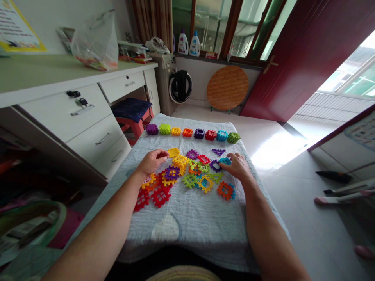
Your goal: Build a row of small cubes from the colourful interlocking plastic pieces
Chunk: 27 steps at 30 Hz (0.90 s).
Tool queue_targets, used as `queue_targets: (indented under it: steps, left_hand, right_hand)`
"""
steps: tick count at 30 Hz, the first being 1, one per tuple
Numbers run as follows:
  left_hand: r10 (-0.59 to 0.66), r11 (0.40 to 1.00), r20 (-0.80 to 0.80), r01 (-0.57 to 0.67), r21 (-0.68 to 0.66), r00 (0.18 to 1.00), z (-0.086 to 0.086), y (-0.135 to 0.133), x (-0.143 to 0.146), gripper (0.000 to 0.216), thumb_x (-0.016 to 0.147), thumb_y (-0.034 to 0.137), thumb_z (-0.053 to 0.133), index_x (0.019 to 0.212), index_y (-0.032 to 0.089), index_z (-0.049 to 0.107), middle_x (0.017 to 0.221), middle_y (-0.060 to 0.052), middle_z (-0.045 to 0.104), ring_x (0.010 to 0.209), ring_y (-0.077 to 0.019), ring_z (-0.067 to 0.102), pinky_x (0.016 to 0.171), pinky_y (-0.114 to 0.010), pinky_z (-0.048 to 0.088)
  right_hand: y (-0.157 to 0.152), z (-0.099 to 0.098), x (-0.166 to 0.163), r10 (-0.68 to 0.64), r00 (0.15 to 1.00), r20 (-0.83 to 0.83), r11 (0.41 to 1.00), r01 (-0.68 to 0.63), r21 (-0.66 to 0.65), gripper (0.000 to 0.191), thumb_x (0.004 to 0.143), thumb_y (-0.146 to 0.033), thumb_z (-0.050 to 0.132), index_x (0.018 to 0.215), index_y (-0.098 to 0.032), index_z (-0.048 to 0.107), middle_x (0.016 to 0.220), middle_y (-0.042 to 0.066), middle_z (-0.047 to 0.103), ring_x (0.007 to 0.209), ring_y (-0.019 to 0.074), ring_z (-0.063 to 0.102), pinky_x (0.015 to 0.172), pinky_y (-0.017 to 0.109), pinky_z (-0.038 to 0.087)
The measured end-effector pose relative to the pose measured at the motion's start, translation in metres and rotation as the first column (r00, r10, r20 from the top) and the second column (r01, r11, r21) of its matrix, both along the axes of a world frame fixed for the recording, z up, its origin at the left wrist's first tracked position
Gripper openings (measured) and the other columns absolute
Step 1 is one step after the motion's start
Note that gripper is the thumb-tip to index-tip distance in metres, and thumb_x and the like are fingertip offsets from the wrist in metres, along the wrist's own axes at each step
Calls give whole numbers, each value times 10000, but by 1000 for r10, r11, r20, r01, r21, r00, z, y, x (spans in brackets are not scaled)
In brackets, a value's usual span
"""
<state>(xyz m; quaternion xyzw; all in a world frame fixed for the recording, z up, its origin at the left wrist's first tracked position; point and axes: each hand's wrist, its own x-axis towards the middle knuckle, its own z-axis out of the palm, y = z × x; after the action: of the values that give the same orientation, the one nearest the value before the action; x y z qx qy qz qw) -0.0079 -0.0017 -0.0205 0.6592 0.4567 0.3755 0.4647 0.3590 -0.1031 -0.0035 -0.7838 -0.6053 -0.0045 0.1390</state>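
A pile of flat, colourful interlocking plastic tiles (187, 175) lies on a light blue cloth (190, 218) covering a small table. My left hand (150, 162) rests at the pile's left side, fingers curled, its fingertips pinching a yellow tile (174, 152). My right hand (238, 166) lies palm down at the pile's right, fingertips on a cyan tile (225, 160) beside a purple tile (215, 165). A lone purple triangle (218, 152) lies just beyond. Several assembled cubes (193, 133) in purple, green, yellow, orange, red and cyan stand in a row along the far edge.
A white desk with drawers (73, 113) stands to the left, with a red stool and blue cushion (133, 113) tucked under it. A round wooden tabletop (227, 88) leans on the far wall beside a dark red door (307, 54). Slippers (336, 189) lie on the floor at right.
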Motion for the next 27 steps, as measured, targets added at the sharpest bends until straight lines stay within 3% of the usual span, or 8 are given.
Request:
queue_targets:
  steps: [9, 15, 23, 27]
  left_hand:
    - [-8, 1000, -6, 8, 12, 1000, -2, 1, -1, 273, 684, 345, 675, 897, 172, 681, 881, -50, 700, 814, -186, 629, 787, -324, 475]
    - [-12, 1000, -6, 12, 7, 1000, -2, 0, 0, 292, 678, 356, 680, 901, 168, 679, 898, -61, 706, 836, -201, 631, 812, -343, 476]
    - [-12, 1000, -14, 12, -10, 1000, 0, 0, 0, 301, 679, 361, 664, 902, 158, 668, 878, -53, 690, 816, -185, 617, 795, -327, 468]
    - [-13, 1000, -22, 13, -4, 1000, 0, 0, 1, 309, 677, 364, 663, 907, 157, 666, 883, -51, 684, 820, -183, 613, 796, -323, 467]
  right_hand:
    - [0, 4, -6, -26, 999, -41, 1000, 26, 15, 452, 730, -498, 629, 1067, -198, 660, 1013, 87, 592, 902, 233, 601, 781, 322, 449]
    - [1, 10, -3, -188, 978, -87, 977, 195, 81, 456, 760, -525, 572, 1039, -177, 669, 961, 106, 619, 861, 239, 611, 760, 332, 451]
    - [4, 7, -15, -150, 987, -57, 984, 144, -102, 526, 745, -556, 574, 1101, -176, 644, 1049, 118, 597, 946, 254, 598, 790, 322, 438]
    - [4, 8, -16, -158, 986, -49, 980, 151, -126, 549, 748, -560, 565, 1133, -173, 627, 1073, 127, 594, 968, 263, 592, 802, 324, 436]
